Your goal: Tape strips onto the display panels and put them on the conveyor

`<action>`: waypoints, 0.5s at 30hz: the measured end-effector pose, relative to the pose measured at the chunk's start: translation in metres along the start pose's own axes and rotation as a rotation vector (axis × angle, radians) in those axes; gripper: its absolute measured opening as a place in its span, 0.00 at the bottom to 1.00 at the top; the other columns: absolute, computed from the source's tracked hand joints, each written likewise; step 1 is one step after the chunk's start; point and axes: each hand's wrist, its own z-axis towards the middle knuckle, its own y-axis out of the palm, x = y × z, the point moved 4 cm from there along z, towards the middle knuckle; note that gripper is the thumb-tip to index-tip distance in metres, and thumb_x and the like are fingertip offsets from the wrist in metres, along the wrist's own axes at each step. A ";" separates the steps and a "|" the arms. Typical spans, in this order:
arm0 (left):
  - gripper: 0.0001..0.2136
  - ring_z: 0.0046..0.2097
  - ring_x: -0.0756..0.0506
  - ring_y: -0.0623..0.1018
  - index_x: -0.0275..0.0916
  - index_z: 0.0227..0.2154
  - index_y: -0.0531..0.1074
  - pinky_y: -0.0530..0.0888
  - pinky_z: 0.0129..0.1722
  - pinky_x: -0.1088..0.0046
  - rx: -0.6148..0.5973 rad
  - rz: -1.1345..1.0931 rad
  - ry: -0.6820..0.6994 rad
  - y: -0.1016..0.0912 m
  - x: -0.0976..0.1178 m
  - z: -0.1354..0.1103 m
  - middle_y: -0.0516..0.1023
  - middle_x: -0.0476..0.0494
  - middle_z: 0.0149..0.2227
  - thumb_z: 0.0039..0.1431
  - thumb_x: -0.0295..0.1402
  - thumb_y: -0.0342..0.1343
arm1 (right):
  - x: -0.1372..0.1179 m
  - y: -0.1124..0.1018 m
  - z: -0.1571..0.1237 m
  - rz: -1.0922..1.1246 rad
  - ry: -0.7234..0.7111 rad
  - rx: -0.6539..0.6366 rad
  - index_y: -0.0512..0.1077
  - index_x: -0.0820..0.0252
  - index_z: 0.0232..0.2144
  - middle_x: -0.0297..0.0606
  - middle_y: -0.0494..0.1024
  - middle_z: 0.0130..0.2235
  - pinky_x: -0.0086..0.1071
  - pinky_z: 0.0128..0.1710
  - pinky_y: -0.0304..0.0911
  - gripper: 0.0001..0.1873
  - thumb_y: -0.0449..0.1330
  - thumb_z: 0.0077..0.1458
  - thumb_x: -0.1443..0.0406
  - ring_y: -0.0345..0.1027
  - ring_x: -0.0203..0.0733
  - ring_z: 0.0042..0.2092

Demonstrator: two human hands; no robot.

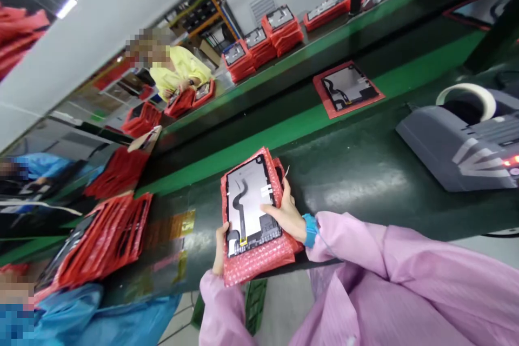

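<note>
A tablet screen panel [254, 194], its silvery back up and a black flex cable along it, lies on red bubble-wrap bags [259, 267]. My left hand [219, 246] grips the left edge of this stack, thumb at the panel's lower left corner. From the right side my right hand [290, 215] clasps it, its thumb over the panel and the other fingers partly hidden at the edge. A thin pale strip [287, 171] sticks up by the right fingertips; what it belongs to is unclear. The stack is at the near edge of the dark green bench [336, 173].
Another panel on a red bag [348, 89] lies on the green conveyor belt [295, 128]. A grey tape dispenser [458, 140] stands right. Red-wrapped stacks [279, 32] line the far ledge. At left are more red bags [103, 243] and a co-worker's blue sleeve [77, 303].
</note>
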 end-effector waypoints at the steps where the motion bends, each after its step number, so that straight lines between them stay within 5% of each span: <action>1: 0.23 0.59 0.35 0.76 0.61 0.48 0.78 0.79 0.53 0.49 0.001 0.009 0.002 0.006 -0.004 0.000 0.82 0.65 0.46 0.51 0.57 0.53 | -0.002 -0.005 -0.002 0.006 0.008 0.002 0.38 0.51 0.72 0.48 0.58 0.66 0.55 0.68 0.43 0.64 0.70 0.41 0.56 0.47 0.58 0.69; 6: 0.24 0.62 0.34 0.73 0.54 0.45 0.78 0.77 0.56 0.52 0.036 0.149 0.058 0.011 -0.010 -0.001 0.83 0.56 0.48 0.51 0.58 0.52 | -0.004 -0.033 0.000 0.100 -0.042 -0.035 0.37 0.49 0.72 0.47 0.57 0.68 0.53 0.68 0.45 0.61 0.68 0.46 0.53 0.50 0.53 0.69; 8: 0.24 0.63 0.33 0.71 0.49 0.46 0.77 0.75 0.58 0.52 0.079 0.291 0.092 0.006 0.011 0.001 0.81 0.49 0.52 0.48 0.54 0.58 | -0.002 -0.053 0.003 0.159 -0.055 -0.091 0.36 0.49 0.71 0.47 0.60 0.67 0.53 0.67 0.49 0.58 0.66 0.50 0.50 0.56 0.51 0.67; 10: 0.27 0.67 0.34 0.65 0.46 0.49 0.74 0.68 0.64 0.55 0.178 0.405 0.213 0.014 0.055 0.005 0.77 0.44 0.57 0.43 0.46 0.64 | -0.001 -0.086 0.007 0.118 -0.070 -0.116 0.42 0.49 0.70 0.48 0.62 0.66 0.54 0.65 0.52 0.52 0.63 0.53 0.47 0.60 0.51 0.65; 12: 0.27 0.68 0.36 0.63 0.42 0.50 0.71 0.61 0.67 0.58 0.403 0.575 0.570 0.052 0.118 0.008 0.72 0.39 0.61 0.45 0.43 0.63 | -0.006 -0.129 0.010 -0.027 -0.156 -0.068 0.51 0.50 0.67 0.49 0.66 0.63 0.54 0.63 0.56 0.45 0.63 0.53 0.48 0.64 0.51 0.61; 13: 0.25 0.66 0.37 0.66 0.40 0.50 0.71 0.61 0.67 0.59 0.373 0.633 0.724 0.089 0.146 0.013 0.71 0.37 0.61 0.49 0.43 0.62 | -0.011 -0.152 0.011 -0.108 -0.226 -0.009 0.55 0.51 0.65 0.48 0.69 0.60 0.54 0.61 0.58 0.41 0.62 0.54 0.49 0.67 0.51 0.58; 15: 0.19 0.59 0.39 0.74 0.37 0.48 0.72 0.66 0.63 0.61 0.097 0.747 0.750 0.185 0.178 0.037 0.76 0.35 0.56 0.57 0.42 0.58 | -0.022 -0.194 0.010 -0.230 -0.370 0.154 0.57 0.54 0.62 0.47 0.72 0.54 0.52 0.56 0.63 0.35 0.60 0.56 0.52 0.69 0.49 0.53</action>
